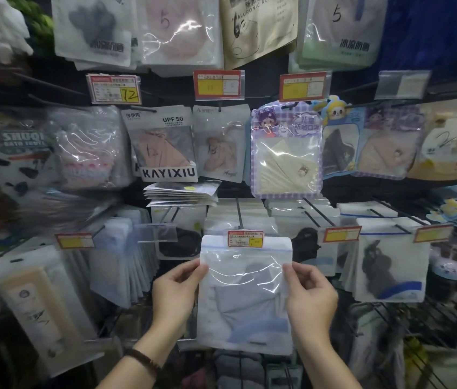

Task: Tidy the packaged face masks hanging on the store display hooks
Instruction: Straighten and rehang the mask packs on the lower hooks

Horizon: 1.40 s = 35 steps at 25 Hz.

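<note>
Straightening is the step I judge in hand: my left hand [175,293] pinches the left edge of a frosted pouch [245,329] hanging at the front end of a lower-row hook [239,213], under its price tag [245,238]; my right hand [310,293] pinches the right edge. Inside lies a folded grey-blue mask [238,307]. Next I'd level it and slide it back against the stack [221,217].

Near centre: clear plastic zip pouch [245,276], glossy, creased, streaked with glare. Pale blue-grey cloth mask [247,307] inside, matt. Thin black metal hook [239,214] behind, smooth. Red-and-yellow paper price tag [245,238], printed. Farther right: lilac checked plastic pack [286,153], glossy film.
</note>
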{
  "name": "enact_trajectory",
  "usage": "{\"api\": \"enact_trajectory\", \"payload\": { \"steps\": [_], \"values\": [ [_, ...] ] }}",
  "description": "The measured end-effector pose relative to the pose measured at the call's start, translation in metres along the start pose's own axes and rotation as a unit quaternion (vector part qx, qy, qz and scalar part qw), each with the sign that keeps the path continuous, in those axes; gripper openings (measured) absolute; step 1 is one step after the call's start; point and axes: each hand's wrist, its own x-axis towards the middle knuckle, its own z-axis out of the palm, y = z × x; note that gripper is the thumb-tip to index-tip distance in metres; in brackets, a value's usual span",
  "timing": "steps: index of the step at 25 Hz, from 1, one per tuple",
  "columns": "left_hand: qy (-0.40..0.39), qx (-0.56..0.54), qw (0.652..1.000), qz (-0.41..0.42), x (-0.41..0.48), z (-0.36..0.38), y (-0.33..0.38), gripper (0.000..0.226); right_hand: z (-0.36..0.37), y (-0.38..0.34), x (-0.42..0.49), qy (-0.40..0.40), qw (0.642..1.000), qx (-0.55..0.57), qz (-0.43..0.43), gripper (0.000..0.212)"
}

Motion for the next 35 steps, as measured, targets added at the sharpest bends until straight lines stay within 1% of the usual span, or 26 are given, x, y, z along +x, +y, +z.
{"api": "enact_trajectory", "payload": {
  "steps": [3, 6, 11, 15, 18, 23, 26, 30, 35],
  "values": [
    [-0.024, -0.023, 0.999, -0.012, -0.021, 0.005, 0.000, 0.017, -0.023, 0.000, 0.000, -0.012, 0.999, 0.031, 0.002, 0.006],
    [-0.038, -0.034, 0.998, -0.022, -0.034, 0.017, -0.007, 0.016, -0.044, 0.003, 0.004, -0.026, 0.998, 0.050, 0.025, 0.017],
    [-0.039, -0.026, 0.998, -0.029, -0.043, 0.045, -0.022, 0.016, -0.069, 0.003, 0.017, 0.001, 0.998, 0.045, 0.052, 0.018],
    [-0.061, -0.004, 0.998, -0.027, -0.043, 0.062, -0.030, 0.018, -0.088, 0.003, 0.025, 0.012, 0.998, 0.033, 0.052, 0.025],
    [-0.068, -0.008, 0.997, -0.029, -0.043, 0.078, -0.031, 0.015, -0.100, 0.003, 0.035, 0.018, 0.998, 0.024, 0.060, 0.028],
    [-0.075, 0.013, 0.996, -0.055, -0.031, 0.114, -0.031, 0.014, -0.114, -0.008, 0.067, 0.018, 0.999, -0.008, 0.032, 0.025],
    [-0.084, 0.043, 0.995, -0.019, -0.024, 0.132, -0.029, 0.012, -0.118, -0.012, 0.089, 0.013, 1.000, -0.004, -0.002, 0.025],
    [-0.092, 0.041, 0.995, 0.010, -0.022, 0.148, -0.024, 0.015, -0.121, -0.014, 0.109, 0.036, 0.998, 0.022, -0.043, 0.026],
    [-0.094, 0.052, 0.994, 0.027, -0.017, 0.167, -0.014, 0.013, -0.116, -0.015, 0.130, 0.047, 0.998, -0.030, -0.031, 0.019]
  ]
}}
